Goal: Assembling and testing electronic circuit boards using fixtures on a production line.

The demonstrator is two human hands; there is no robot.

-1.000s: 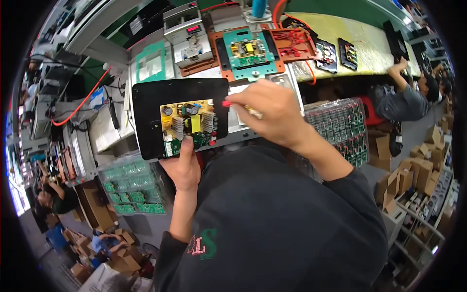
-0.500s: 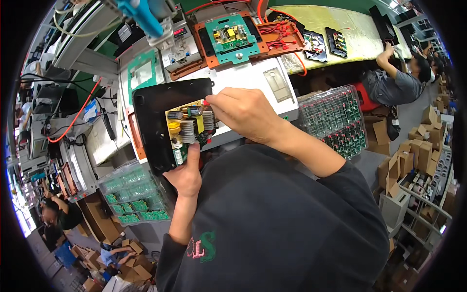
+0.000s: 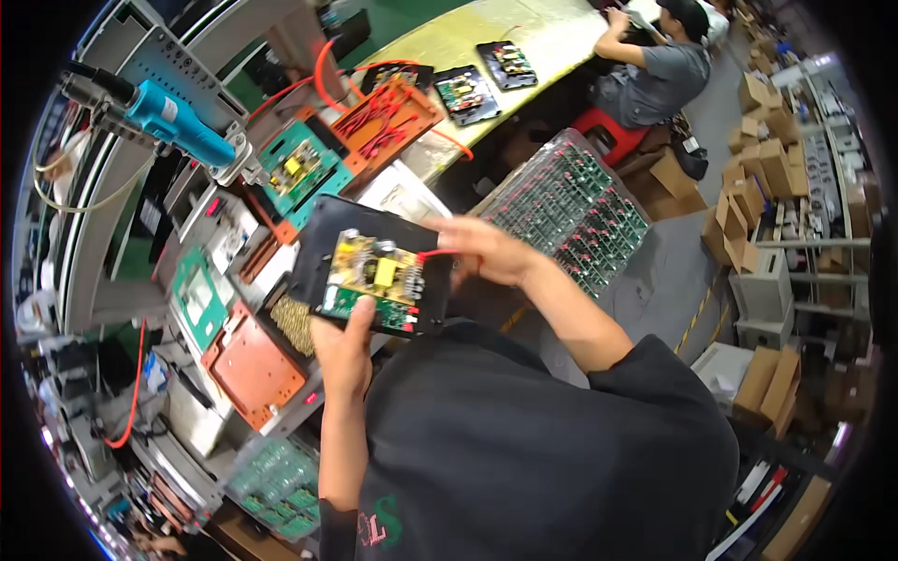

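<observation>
From the head camera I see my left hand [image 3: 344, 351] gripping the lower edge of a black tray [image 3: 323, 245] with its thumb laid over the rim, holding it up and tilted toward me above the desk [image 3: 412, 201], which I take to be so the circuit board [image 3: 372, 282] seated in it faces my eyes. My right hand [image 3: 486, 251] is closed at the tray's right edge, pinching a red wire [image 3: 432, 252] that runs to the board. Its fingertips are turned away, and the board's small parts blur.
</observation>
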